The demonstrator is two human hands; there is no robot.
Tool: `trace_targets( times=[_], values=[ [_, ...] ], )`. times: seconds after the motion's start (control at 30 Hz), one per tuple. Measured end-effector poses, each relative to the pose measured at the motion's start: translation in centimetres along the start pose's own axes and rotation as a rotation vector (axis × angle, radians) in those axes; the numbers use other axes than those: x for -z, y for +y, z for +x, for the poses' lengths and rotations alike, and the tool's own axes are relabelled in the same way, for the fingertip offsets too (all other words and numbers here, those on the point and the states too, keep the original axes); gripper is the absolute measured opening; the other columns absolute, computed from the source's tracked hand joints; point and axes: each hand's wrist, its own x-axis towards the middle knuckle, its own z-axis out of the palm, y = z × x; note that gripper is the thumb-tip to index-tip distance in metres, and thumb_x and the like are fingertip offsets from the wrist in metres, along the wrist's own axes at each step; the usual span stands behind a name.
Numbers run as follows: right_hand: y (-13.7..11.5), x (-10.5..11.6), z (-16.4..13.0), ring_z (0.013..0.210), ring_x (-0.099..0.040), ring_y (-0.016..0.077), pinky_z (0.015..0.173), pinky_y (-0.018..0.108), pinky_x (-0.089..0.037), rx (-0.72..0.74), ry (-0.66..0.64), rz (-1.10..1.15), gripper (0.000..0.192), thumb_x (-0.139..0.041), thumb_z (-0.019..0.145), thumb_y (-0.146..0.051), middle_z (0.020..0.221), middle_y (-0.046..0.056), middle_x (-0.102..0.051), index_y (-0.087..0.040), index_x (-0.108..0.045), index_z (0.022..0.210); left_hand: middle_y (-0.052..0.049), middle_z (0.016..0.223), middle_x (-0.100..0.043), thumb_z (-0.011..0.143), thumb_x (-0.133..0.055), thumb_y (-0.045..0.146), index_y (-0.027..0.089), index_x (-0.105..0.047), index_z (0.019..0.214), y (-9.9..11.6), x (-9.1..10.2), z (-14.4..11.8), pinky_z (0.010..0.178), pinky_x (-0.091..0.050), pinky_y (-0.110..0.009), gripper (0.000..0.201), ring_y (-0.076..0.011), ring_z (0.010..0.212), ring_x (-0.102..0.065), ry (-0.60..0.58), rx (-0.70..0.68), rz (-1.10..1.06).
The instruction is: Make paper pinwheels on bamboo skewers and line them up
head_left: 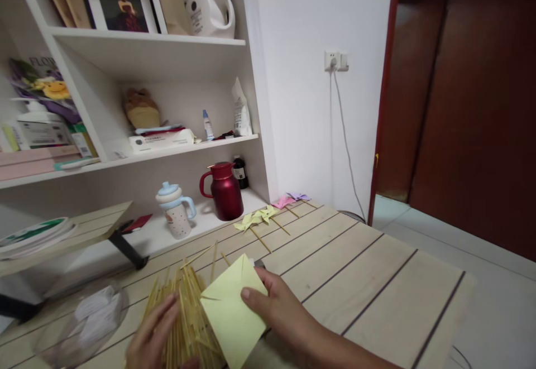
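My right hand (pixel 276 307) holds a pale yellow paper square (pixel 237 316) between thumb and fingers, with the thumb flat on its face. Slits run inward from two of the corners that show. Left of the paper lies a pile of thin straw-coloured sticks (pixel 188 313) on the slatted table. At the left edge of that pile is my left hand (pixel 153 335), slightly blurred, fingers stretched out and its thumb low near the frame's bottom. Farther back, yellow paper pinwheels (pixel 257 218) on sticks rest on the table beside a pink pinwheel (pixel 285 201) and a purple one (pixel 299 196).
A clear round container (pixel 84 324) with white packets sits at the left of the table (pixel 355 263). Behind stand a light cup with a blue lid (pixel 175 212) and a red jug (pixel 226 193), under white shelves (pixel 167 154). A small dark object shows behind the paper.
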Motion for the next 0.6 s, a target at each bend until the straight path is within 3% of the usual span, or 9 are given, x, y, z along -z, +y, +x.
trace_targets(
  times=[0.1, 0.13, 0.27, 0.4, 0.43, 0.47, 0.53, 0.6],
  values=[
    [0.5, 0.3, 0.0, 0.077, -0.066, 0.0205, 0.071, 0.031, -0.048, 0.024, -0.102, -0.068, 0.04, -0.073, 0.078, -0.037, 0.088, 0.006, -0.073, -0.015, -0.068, 0.111, -0.017, 0.128, -0.056, 0.078, -0.054, 0.07, 0.026, -0.043, 0.131, -1.2, -0.4, 0.2, 0.104, -0.045, -0.058, 0.07, -0.0356, 0.117, -0.059, 0.014, 0.631, -0.341],
    [0.6, 0.3, -0.1, 0.079, -0.066, 0.0211, 0.072, 0.031, -0.048, 0.031, -0.124, -0.095, 0.039, -0.072, 0.079, -0.034, 0.09, 0.006, -0.073, -0.015, -0.067, 0.113, -0.02, 0.131, -0.054, 0.078, -0.051, 0.073, 0.023, -0.037, 0.135, -1.2, -0.9, 0.3, 0.097, -0.051, -0.057, 0.077, -0.0364, 0.112, -0.063, 0.009, 0.72, -0.405],
    [0.4, 0.1, -0.2, 0.088, -0.065, 0.0226, 0.075, 0.032, -0.05, 0.111, -0.091, -0.339, 0.035, -0.068, 0.078, -0.02, 0.101, 0.005, -0.072, -0.02, -0.067, 0.113, -0.022, 0.148, -0.041, 0.083, -0.038, 0.071, 0.022, -0.034, 0.138, 0.7, -3.2, -0.2, 0.082, -0.059, -0.047, 0.073, -0.0339, 0.113, -0.065, -0.016, 0.809, -0.505],
    [-0.2, -0.2, -0.4, 0.092, -0.064, 0.0226, 0.08, 0.032, -0.049, 0.188, -0.064, -0.539, 0.038, -0.068, 0.074, -0.015, 0.103, 0.003, -0.071, -0.023, -0.067, 0.111, -0.017, 0.144, -0.052, 0.078, -0.052, 0.07, 0.024, -0.047, 0.133, 3.5, -3.2, -0.6, 0.086, -0.058, -0.041, 0.072, -0.0315, 0.118, -0.063, -0.127, 0.83, -0.562],
    [-0.4, -0.2, -0.5, 0.092, -0.064, 0.0223, 0.08, 0.031, -0.049, 0.193, -0.078, -0.55, 0.039, -0.068, 0.073, -0.015, 0.102, 0.002, -0.071, -0.023, -0.066, 0.111, -0.015, 0.142, -0.056, 0.075, -0.058, 0.069, 0.024, -0.052, 0.13, 3.8, -2.8, -0.6, 0.089, -0.057, -0.04, 0.072, -0.0314, 0.122, -0.06, -0.229, 0.843, -0.55],
    [-0.5, -0.3, -0.5, 0.091, -0.064, 0.0219, 0.079, 0.031, -0.049, 0.195, -0.09, -0.56, 0.039, -0.069, 0.073, -0.015, 0.101, 0.002, -0.071, -0.023, -0.066, 0.111, -0.014, 0.136, -0.062, 0.072, -0.062, 0.069, 0.023, -0.057, 0.126, 4.0, -2.3, -0.5, 0.089, -0.057, -0.04, 0.071, -0.0313, 0.12, -0.062, -0.319, 0.867, -0.539],
    [-0.6, -0.3, -0.6, 0.089, -0.063, 0.0215, 0.078, 0.03, -0.048, 0.194, -0.091, -0.598, 0.04, -0.071, 0.072, -0.015, 0.098, 0.002, -0.071, -0.022, -0.065, 0.111, -0.013, 0.11, -0.075, 0.068, -0.064, 0.071, 0.02, -0.064, 0.116, 4.0, -1.6, -0.4, 0.078, -0.06, -0.042, 0.071, -0.0316, 0.097, -0.072, -0.46, 0.939, -0.53],
    [-0.5, -0.3, -0.6, 0.088, -0.063, 0.0212, 0.078, 0.03, -0.048, 0.194, -0.077, -0.634, 0.041, -0.072, 0.071, -0.015, 0.095, 0.002, -0.071, -0.022, -0.066, 0.111, -0.011, 0.082, -0.077, 0.069, -0.06, 0.074, 0.017, -0.067, 0.109, 3.8, -1.1, -0.3, 0.063, -0.061, -0.043, 0.07, -0.03, 0.07, -0.074, -0.518, 0.934, -0.495]
  ],
)
